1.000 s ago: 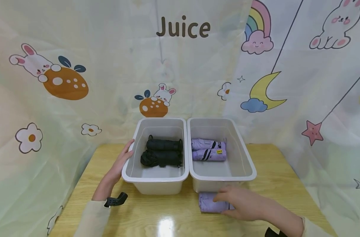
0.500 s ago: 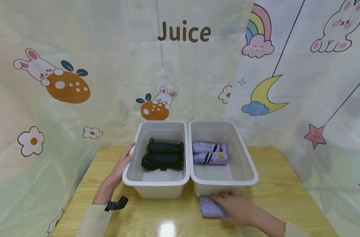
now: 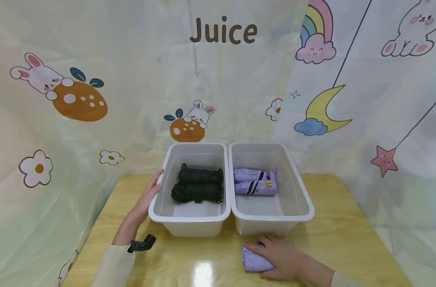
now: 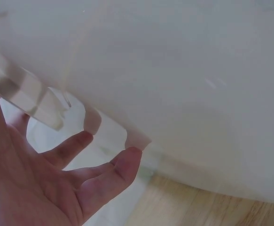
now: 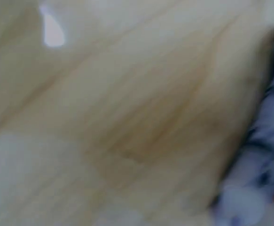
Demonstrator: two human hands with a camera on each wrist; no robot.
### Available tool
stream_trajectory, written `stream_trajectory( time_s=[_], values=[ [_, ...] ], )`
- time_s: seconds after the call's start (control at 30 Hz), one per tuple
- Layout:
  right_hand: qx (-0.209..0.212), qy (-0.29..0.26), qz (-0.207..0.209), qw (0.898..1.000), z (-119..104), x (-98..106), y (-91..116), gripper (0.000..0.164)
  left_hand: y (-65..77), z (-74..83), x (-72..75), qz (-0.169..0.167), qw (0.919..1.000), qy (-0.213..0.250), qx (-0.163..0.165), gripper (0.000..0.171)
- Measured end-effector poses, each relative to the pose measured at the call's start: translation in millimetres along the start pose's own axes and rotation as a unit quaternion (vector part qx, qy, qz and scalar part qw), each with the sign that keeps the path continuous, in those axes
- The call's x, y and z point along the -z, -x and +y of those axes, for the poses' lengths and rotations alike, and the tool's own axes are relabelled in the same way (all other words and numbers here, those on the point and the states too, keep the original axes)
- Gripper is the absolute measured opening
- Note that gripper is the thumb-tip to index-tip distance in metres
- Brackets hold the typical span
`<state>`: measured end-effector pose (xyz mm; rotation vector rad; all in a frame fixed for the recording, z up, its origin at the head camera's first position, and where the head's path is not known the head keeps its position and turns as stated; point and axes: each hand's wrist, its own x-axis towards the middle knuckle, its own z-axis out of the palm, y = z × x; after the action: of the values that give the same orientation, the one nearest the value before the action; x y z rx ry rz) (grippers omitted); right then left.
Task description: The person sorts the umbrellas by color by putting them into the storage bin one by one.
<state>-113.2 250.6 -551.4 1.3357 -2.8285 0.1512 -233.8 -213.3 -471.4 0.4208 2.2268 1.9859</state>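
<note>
My right hand grips a folded purple umbrella on the table, just in front of the right bin. The palm covers much of that umbrella's right part. In the right wrist view the same umbrella is blurred at the right edge. My left hand rests against the outer side of the left bin. Seen from the left wrist, the hand's fingers are extended, with fingertips at the pale bin wall. Two black folded umbrellas lie in the left bin.
Inside the right bin, two purple folded umbrellas lie side by side against its left wall. Both bins stand next to each other on a wooden table. A printed cloth hangs close behind them.
My right hand has closed round the purple umbrella and drawn it a little toward me, away from the right bin. The left hand keeps its place; the head view shifts slightly.
</note>
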Motion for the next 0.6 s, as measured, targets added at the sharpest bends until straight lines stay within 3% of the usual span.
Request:
stream_trajectory(
  time_s=[0.17, 0.33, 0.5, 0.6],
  values=[
    [0.02, -0.002, 0.043, 0.999, 10, -8, 1, 0.083, -3.1, 1.6, 0.1, -0.003, 1.0, -0.004, 0.0, 0.056],
    [0.007, -0.034, 0.065, 0.997, 8, -7, -2, 0.078, -4.0, 0.7, 0.2, 0.002, 1.0, 0.0, 0.0, 0.056],
    [0.008, -0.063, 0.058, 0.996, -1, 12, -3, 0.076, -5.0, 1.3, -0.2, 0.0, 1.0, 0.001, 0.008, 0.057],
    [0.013, -0.088, 0.05, 0.995, -10, 35, -4, 0.076, -4.9, 1.3, 0.4, 0.0, 1.0, 0.002, 0.008, 0.057]
  ],
)
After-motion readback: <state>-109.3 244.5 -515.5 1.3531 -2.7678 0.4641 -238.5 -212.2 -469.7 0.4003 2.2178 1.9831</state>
